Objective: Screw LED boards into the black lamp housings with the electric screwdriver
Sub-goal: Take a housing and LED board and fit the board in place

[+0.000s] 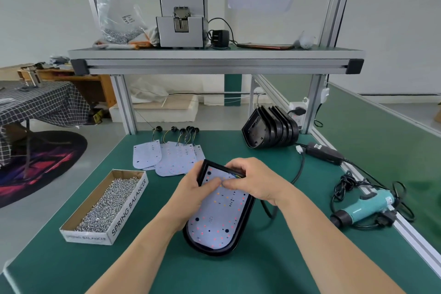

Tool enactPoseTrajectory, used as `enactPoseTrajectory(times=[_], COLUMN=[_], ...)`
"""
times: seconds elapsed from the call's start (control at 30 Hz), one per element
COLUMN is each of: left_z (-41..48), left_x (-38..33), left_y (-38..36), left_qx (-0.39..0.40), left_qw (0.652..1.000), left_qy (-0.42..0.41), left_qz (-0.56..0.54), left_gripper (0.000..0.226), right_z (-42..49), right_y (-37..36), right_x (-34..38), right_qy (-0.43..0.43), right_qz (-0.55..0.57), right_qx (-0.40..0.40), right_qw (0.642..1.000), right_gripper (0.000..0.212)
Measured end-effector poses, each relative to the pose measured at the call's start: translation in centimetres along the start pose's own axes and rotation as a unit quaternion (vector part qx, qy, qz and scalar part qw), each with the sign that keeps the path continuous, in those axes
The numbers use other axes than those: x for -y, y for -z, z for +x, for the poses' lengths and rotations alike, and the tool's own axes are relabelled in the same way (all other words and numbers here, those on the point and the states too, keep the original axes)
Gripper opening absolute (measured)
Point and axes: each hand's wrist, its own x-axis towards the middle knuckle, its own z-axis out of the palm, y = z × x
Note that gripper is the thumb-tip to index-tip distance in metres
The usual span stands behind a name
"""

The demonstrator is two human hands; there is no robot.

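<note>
The green workbench point(71, 258) filled the lower view, with a grey shelf point(214, 55) across it above. At the back right leaned a stack of black housings point(272, 129). A cardboard box of screws point(105, 205) lay at the left (lettered SPRING BALANCER). In the middle, tilted up off the bench, was the lamp housing point(245, 219) with an LED board point(219, 215) seated inside. Spare LED boards point(148, 155) lay fanned just behind it. The electric screwdriver point(365, 207) rested well apart at the right edge. The left hand point(191, 191) curled round the housing's left side, thumb on the board. The right hand point(253, 181) gripped its far end, fingers curled over, thumb pressing the board.
</note>
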Motion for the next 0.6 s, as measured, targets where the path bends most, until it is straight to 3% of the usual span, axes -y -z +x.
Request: enactPoseTrajectory(times=[0.17,0.33,0.47,0.6], left_z=[0.7,1.3,1.8,2.7], left_x=[0.7,3.4,5.4,5.4], left_y=[-0.3,-0.3,-0.6,-1.0], left_qx=[-0.029,-0.165,-0.208,-0.184], left_qw=[0.998,0.970,0.950,0.948], left_qy=[0.036,0.169,0.231,0.249], left_qz=[-0.033,-0.064,-0.035,0.077], left_gripper=[0.026,0.021,0.024,0.020], right_z=[0.9,-0.5,-3.5,-5.1], right_y=[0.1,0.0,-3.3,-5.8], right_x=[-0.7,-3.8,-7.5,-9.7], right_qy=[0.017,0.029,0.054,-0.062], right_qz=[-0.087,-0.226,-0.188,-0.129], right_qx=[0.002,-0.131,-0.241,-0.199], right_qw=[0.996,0.965,0.951,0.969], right_gripper=[0.023,0.064,0.038,0.030])
